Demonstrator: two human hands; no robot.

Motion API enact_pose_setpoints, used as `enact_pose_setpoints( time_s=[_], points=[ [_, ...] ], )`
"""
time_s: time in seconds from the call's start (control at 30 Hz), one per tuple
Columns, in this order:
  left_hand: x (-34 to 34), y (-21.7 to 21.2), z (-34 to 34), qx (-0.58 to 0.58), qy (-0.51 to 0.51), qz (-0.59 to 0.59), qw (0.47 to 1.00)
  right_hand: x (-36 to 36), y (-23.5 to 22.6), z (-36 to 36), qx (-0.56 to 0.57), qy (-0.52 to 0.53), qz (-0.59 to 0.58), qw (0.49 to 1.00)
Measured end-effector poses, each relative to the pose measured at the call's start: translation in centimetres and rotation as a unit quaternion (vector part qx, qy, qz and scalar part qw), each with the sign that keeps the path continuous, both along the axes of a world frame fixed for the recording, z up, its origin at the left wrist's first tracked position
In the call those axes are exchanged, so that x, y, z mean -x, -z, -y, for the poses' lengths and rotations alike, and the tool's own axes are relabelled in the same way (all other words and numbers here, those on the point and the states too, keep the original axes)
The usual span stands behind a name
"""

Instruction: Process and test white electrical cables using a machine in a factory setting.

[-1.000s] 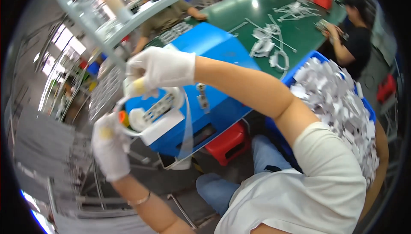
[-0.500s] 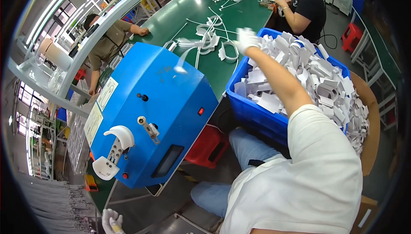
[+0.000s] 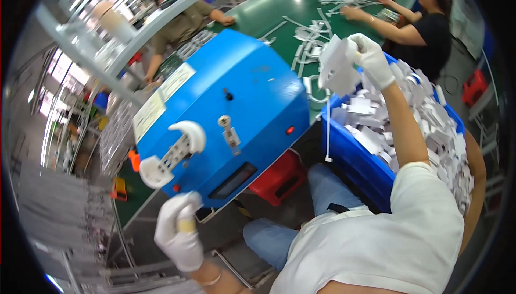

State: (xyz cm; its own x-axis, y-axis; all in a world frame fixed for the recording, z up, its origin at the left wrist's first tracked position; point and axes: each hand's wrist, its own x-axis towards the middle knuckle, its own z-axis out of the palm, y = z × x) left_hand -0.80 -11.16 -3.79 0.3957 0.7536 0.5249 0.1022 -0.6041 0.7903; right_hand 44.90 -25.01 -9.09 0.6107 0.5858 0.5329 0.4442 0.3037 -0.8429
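My right hand (image 3: 370, 57), in a white glove, holds a white flat plastic part (image 3: 337, 67) with a thin cord hanging from it, lifted above the blue bin (image 3: 355, 154) full of similar white parts. My left hand (image 3: 180, 229), also gloved, hovers loosely curled below the blue machine (image 3: 226, 105), holding nothing that I can see. The machine's front carries a white curved holder (image 3: 172, 151), a small metal lever and a red light.
A red stool (image 3: 279, 178) stands under the machine. The green table (image 3: 290, 9) behind holds several white parts. Two other people work there, one at the back left (image 3: 185, 19) and one at the right (image 3: 424, 25). Metal racks (image 3: 59, 224) fill the left.
My right hand has lifted a white part out of the bin. My left hand has come up from the lower edge toward the machine. The view has swung back left.
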Motion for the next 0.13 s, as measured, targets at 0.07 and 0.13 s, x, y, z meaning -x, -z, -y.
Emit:
enact_pose_setpoints(
  time_s=[0.07,0.13],
  points=[
    [-2.5,0.6,0.6,0.085,0.061,0.051,0.993,5.0,-1.9,-2.9,0.005,-0.178,-0.059,0.982],
    [-2.6,0.1,1.1,0.114,0.064,0.076,0.989,9.8,-3.6,-5.7,-0.022,-0.229,0.023,0.973]
  ],
)
